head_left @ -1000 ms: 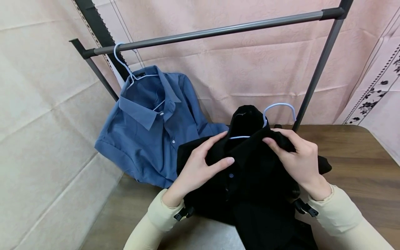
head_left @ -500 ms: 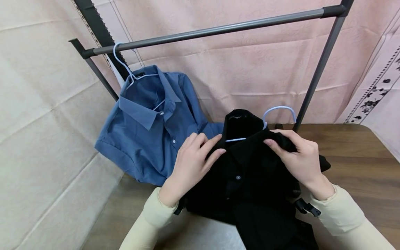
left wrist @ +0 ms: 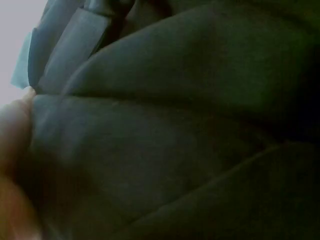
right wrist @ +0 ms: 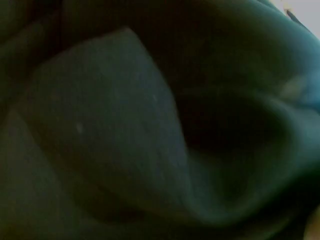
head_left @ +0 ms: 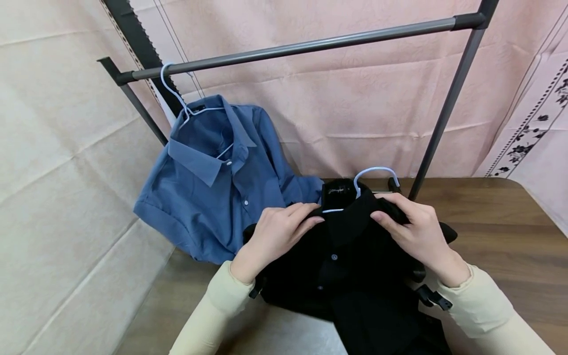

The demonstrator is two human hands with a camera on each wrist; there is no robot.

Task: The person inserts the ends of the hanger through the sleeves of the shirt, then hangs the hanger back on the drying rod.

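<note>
A black button-up shirt (head_left: 355, 266) lies in front of me, its collar toward the rack. The light blue hanger (head_left: 376, 168) inside it shows its hook above the collar and a short stretch of wire in the neck opening. My left hand (head_left: 279, 229) pinches the shirt beside the left of the collar. On the other side, my right hand (head_left: 414, 229) pinches the fabric near the right shoulder, thumb in front. Dark cloth (left wrist: 150, 150) fills the left wrist view, with fingers at its left edge. Dim folds of the shirt (right wrist: 110, 125) fill the right wrist view.
A grey metal rack bar (head_left: 284, 52) spans the back, with an upright post (head_left: 448, 113) at right. From its left end hangs a blue shirt (head_left: 217, 182) on a light blue hanger (head_left: 170, 88). A wooden tabletop (head_left: 497, 212) extends to the right.
My left hand has closed from a spread thumb and fingers to a pinch on the black shirt. The collar and hanger hook have moved lower and slightly left, with the right hand following.
</note>
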